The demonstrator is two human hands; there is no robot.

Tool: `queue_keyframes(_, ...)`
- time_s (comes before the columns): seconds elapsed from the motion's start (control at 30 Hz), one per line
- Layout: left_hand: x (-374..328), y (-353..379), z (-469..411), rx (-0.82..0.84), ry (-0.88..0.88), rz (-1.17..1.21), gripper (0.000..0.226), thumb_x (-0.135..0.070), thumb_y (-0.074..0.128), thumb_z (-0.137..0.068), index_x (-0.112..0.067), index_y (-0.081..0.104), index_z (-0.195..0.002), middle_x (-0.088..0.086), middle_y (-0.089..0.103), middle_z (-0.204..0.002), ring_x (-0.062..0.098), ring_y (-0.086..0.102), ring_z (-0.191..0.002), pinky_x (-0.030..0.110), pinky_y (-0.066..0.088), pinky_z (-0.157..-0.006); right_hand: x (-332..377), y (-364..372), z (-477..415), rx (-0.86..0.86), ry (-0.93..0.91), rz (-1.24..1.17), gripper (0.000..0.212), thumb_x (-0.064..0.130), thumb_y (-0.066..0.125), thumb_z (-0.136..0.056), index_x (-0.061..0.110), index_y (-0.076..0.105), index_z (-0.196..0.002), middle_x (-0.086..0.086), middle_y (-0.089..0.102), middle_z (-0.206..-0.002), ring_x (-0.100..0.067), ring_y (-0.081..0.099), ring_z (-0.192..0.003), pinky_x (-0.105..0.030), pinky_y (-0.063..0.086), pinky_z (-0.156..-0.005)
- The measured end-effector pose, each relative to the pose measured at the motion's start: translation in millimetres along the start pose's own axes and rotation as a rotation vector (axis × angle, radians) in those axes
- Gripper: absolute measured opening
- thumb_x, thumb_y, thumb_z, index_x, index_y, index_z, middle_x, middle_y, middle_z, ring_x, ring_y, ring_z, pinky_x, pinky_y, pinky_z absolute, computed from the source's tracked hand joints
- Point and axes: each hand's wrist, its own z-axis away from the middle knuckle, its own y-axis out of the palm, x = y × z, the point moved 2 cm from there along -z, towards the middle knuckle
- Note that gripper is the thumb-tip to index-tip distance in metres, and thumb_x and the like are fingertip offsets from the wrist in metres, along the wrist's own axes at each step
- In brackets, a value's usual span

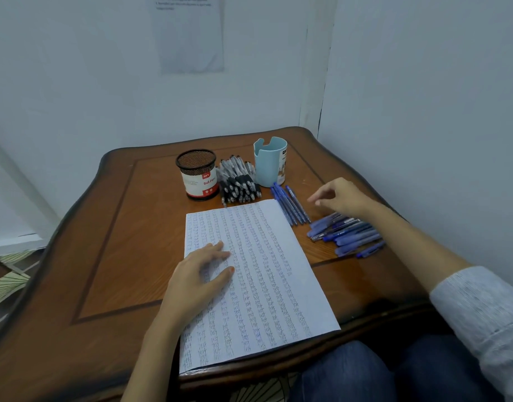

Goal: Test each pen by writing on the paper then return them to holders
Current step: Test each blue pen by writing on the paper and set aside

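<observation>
Paper contact: left hand (201,274) lies flat on the paper (264,280), fingers straight and slightly spread.
Right hand (340,197): fingers loosely curled, holding nothing, above the table (119,242).
Blue pen row (290,204): beside the paper's far right corner.
Blue pen pile (346,233): near the right wrist.
Black pens (239,184): heaped between mesh holder (197,175) and light blue holder (269,163).

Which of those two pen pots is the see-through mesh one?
The black mesh holder, left of the black pens, with a red and white label. The other, the pale blue holder, has solid walls and a notched rim.
</observation>
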Motion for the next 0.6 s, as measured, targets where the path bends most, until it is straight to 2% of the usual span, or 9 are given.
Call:
queue_keyframes(0.07, -1.2, 0.2, -0.1, 0.001, 0.003, -0.009, 0.027, -0.033, 0.069, -0.085, -0.036, 0.066, -0.112, -0.022, 0.053, -0.134, -0.001, 0.041, -0.130, 0.040, 0.037, -0.110, -3.2, -6.5, 8.1, 0.152, -0.038, 0.130, 0.023, 0.004, 0.061, -0.091, 0.012, 0.071, -0.110, -0.004, 0.066, -0.116, -0.013, 0.058, -0.104, -0.032, 0.047, -0.097)
queue_keyframes(0.13, -1.7, 0.6, -0.2, 0.006, 0.005, -0.019, 0.027, -0.033, 0.069, -0.085, -0.035, 0.065, -0.113, -0.021, 0.052, -0.134, 0.000, 0.042, -0.130, 0.038, 0.036, -0.110, -7.1, -5.8, 10.7, 0.229, -0.067, 0.270, 0.026, 0.002, 0.061, -0.090, 0.009, 0.069, -0.114, -0.006, 0.066, -0.118, -0.017, 0.060, -0.106, -0.032, 0.048, -0.097)
queue_keyframes(0.3, -1.7, 1.6, 1.4, 0.010, 0.013, -0.033, 0.027, -0.033, 0.068, -0.087, -0.036, 0.064, -0.113, -0.021, 0.052, -0.135, 0.000, 0.041, -0.130, 0.033, 0.035, -0.109, -7.1, 0.5, 12.4, 0.141, -0.098, 0.419, 0.016, 0.008, 0.064, -0.090, 0.011, 0.074, -0.102, -0.006, 0.070, -0.108, -0.018, 0.063, -0.095, -0.034, 0.051, -0.091)
queue_keyframes(0.4, -3.4, 2.6, 1.8, 0.005, 0.044, -0.094, 0.027, -0.032, 0.065, -0.089, -0.034, 0.063, -0.116, -0.017, 0.051, -0.137, 0.000, 0.041, -0.131, 0.030, 0.034, -0.108, -1.5, 3.6, 19.1, 0.120, -0.164, 0.515, 0.010, 0.012, 0.061, -0.092, 0.019, 0.067, -0.096, 0.000, 0.067, -0.105, -0.016, 0.059, -0.097, -0.038, 0.045, -0.094)
queue_keyframes(0.5, -8.1, 6.4, 1.8, -0.004, 0.117, -0.260, 0.030, -0.029, 0.060, -0.092, -0.023, 0.063, -0.121, -0.006, 0.053, -0.138, 0.006, 0.045, -0.129, 0.032, 0.037, -0.108, 4.1, 8.2, 25.6, 0.075, -0.263, 0.569, 0.013, 0.011, 0.057, -0.094, 0.024, 0.055, -0.090, 0.003, 0.064, -0.101, -0.015, 0.054, -0.100, -0.037, 0.039, -0.096)
queue_keyframes(0.6, -17.7, 10.1, 5.4, -0.031, 0.200, -0.376, 0.025, -0.021, 0.061, -0.092, -0.013, 0.068, -0.114, 0.002, 0.063, -0.126, 0.014, 0.055, -0.120, 0.033, 0.043, -0.100, 12.1, 17.4, 28.3, -0.004, -0.361, 0.588, 0.014, 0.009, 0.058, -0.093, 0.023, 0.059, -0.095, 0.004, 0.064, -0.101, -0.015, 0.052, -0.100, -0.032, 0.037, -0.096)
